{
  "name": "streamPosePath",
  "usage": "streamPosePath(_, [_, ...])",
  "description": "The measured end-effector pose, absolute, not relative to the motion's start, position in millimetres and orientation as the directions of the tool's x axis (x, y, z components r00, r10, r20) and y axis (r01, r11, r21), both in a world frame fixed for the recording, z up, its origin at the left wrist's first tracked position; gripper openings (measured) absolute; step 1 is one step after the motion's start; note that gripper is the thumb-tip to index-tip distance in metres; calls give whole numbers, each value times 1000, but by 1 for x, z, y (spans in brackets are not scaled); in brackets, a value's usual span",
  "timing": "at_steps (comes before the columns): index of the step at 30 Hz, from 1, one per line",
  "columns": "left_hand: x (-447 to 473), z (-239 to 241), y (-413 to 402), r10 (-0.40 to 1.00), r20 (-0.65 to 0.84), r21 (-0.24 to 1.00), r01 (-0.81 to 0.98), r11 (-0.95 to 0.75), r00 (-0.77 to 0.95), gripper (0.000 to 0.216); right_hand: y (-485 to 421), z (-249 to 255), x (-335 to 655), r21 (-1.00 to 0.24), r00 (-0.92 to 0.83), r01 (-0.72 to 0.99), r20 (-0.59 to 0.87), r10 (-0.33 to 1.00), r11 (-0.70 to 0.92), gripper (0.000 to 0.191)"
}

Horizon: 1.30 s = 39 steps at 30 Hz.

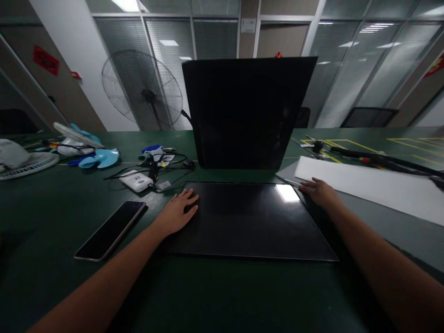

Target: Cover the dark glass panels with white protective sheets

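A flat, glossy black screen panel (243, 226) lies on the green table, with a ceiling light reflected near its far right corner. My left hand (178, 212) rests palm down on the panel's left edge, fingers spread. Beyond the panel's far right corner, my right hand (319, 192) has its fingers bent around the end of a thin silvery stick-like tool (290, 181); its exact kind is too small to tell. Behind the panel stands a large black box-like board (249, 113), upright and leaning slightly.
Left of my forearm lies a smartphone (111, 230). Farther off are a white device with cables (137, 180), blue fan blades (100, 158) and white fan parts (74, 138). On the right lies a long white sheet (367, 187) on a grey board (391, 217). A large standing fan (142, 88) is behind the table.
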<state>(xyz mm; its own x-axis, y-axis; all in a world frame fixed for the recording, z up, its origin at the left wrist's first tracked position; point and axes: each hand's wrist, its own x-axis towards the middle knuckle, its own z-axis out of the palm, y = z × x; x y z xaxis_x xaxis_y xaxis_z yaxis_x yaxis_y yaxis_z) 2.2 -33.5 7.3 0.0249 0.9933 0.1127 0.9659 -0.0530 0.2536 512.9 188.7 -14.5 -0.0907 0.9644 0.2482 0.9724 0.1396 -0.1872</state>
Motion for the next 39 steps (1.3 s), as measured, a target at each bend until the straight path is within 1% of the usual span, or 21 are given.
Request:
streamPosePath(5, [0, 7, -31, 992, 122, 281, 958, -61, 27, 56, 156, 10, 499, -127, -75, 983, 383, 921, 133, 35])
streamPosePath(7, [0, 8, -30, 991, 128, 293, 954, -59, 22, 56, 143, 25, 489, -104, -74, 986, 441, 894, 133, 41])
streamPosePath(9, [-1, 9, -30, 992, 129, 303, 952, -51, 12, 56, 129, 41, 473, -77, -109, 983, 480, 871, 165, 48])
streamPosePath(11, [-1, 10, -30, 992, 128, 318, 947, -41, 0, 56, 112, 54, 449, -42, -196, 968, 485, 852, 247, 48])
streamPosePath(14, [-1, 11, -32, 991, 132, 366, 930, -46, -3, 57, 74, 62, 400, 3, -401, 896, 436, 806, 444, 43])
streamPosePath(16, [-2, 11, -34, 990, 138, 424, 905, -39, -22, 62, 41, 58, 364, 18, -551, 808, 378, 744, 589, 39])
streamPosePath(19, [-4, 9, -36, 982, 161, 530, 848, -4, -96, 69, -8, 45, 321, 19, -751, 630, 273, 602, 777, 26])
streamPosePath(20, [-5, 8, -37, 979, 170, 558, 830, 0, -114, 69, -21, 42, 311, 15, -803, 565, 241, 545, 825, 24])
streamPosePath(22, [-7, 7, -38, 978, 178, 573, 820, -16, -105, 72, -40, 37, 301, -23, -876, 447, 189, 443, 894, 27])
streamPosePath(25, [-9, 6, -40, 984, 171, 524, 850, -58, -39, 82, -49, 38, 300, -180, -929, 313, 144, 340, 933, 37])
streamPosePath(27, [-10, 7, -41, 986, 164, 509, 857, -74, -13, 80, -40, 40, 305, -287, -942, 256, 139, 304, 923, 42])
streamPosePath(28, [-10, 9, -41, 987, 161, 512, 856, -76, -9, 76, -30, 40, 309, -303, -938, 257, 151, 313, 918, 43])
streamPosePath(29, [-10, 10, -42, 988, 156, 514, 854, -79, -2, 73, -16, 39, 315, -294, -920, 292, 174, 351, 910, 43])
streamPosePath(30, [-11, 12, -43, 989, 149, 510, 856, -85, 9, 71, 1, 38, 323, -269, -886, 358, 203, 416, 894, 43])
streamPosePath(31, [-11, 13, -43, 990, 140, 499, 862, -93, 26, 70, 21, 37, 333, -223, -826, 461, 245, 507, 859, 42])
streamPosePath(32, [-11, 14, -44, 991, 128, 482, 870, -102, 46, 69, 43, 35, 347, -199, -750, 563, 284, 598, 802, 44])
streamPosePath(34, [-11, 15, -44, 992, 105, 448, 887, -110, 71, 65, 88, 31, 383, -189, -595, 714, 342, 727, 674, 51])
streamPosePath(36, [-10, 14, -42, 993, 96, 424, 900, -100, 65, 57, 127, 27, 429, -180, -429, 834, 383, 818, 521, 55])
streamPosePath(38, [-9, 12, -41, 993, 105, 413, 907, -88, 48, 51, 156, 21, 477, -174, -279, 916, 371, 886, 362, 57])
streamPosePath(39, [-9, 11, -40, 993, 112, 410, 908, -86, 44, 52, 165, 17, 500, -176, -201, 945, 352, 914, 276, 57])
